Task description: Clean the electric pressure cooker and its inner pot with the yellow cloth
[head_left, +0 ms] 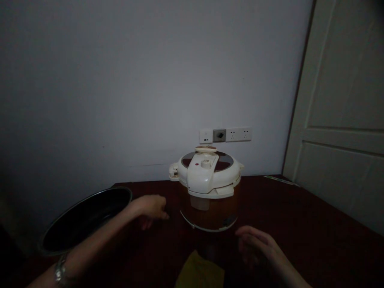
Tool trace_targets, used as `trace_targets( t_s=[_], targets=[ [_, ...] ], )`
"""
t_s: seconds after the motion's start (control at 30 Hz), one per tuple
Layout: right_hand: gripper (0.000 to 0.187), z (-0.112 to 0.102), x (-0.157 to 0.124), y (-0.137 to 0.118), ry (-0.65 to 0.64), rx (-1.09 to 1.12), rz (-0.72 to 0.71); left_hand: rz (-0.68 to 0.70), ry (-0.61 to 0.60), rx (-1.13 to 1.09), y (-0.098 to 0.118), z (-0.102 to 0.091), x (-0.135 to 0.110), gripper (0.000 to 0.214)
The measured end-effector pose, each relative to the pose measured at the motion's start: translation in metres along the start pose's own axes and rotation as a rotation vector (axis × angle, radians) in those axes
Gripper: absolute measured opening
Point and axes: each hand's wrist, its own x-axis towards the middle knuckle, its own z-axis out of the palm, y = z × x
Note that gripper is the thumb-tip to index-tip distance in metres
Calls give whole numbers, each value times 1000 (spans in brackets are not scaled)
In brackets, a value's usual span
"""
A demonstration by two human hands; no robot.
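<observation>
An electric pressure cooker (210, 188) with a cream lid and brown body stands on the dark wooden table (300, 224), its lid closed. My left hand (148, 210) hovers just left of the cooker, fingers loosely curled, holding nothing that I can see. My right hand (258, 244) is low in front of the cooker's right side, fingers spread and empty. A dark inner pot (85, 218) lies tilted at the left, under my left forearm, which wears a metal watch (60, 272).
A yellow cloth (199, 274) lies at the near table edge. Wall sockets (225, 135) sit behind the cooker on the white wall. A pale door (345, 120) stands at the right. The scene is dim.
</observation>
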Motion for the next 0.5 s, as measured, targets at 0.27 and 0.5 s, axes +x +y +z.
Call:
trace_targets(
  t_s=[0.27, 0.5],
  targets=[
    [51, 28, 15, -53, -67, 5, 79, 130, 825, -79, 40, -122, 60, 38],
    [47, 22, 27, -62, 20, -14, 74, 224, 518, -358, 84, -143, 161, 17]
  ],
)
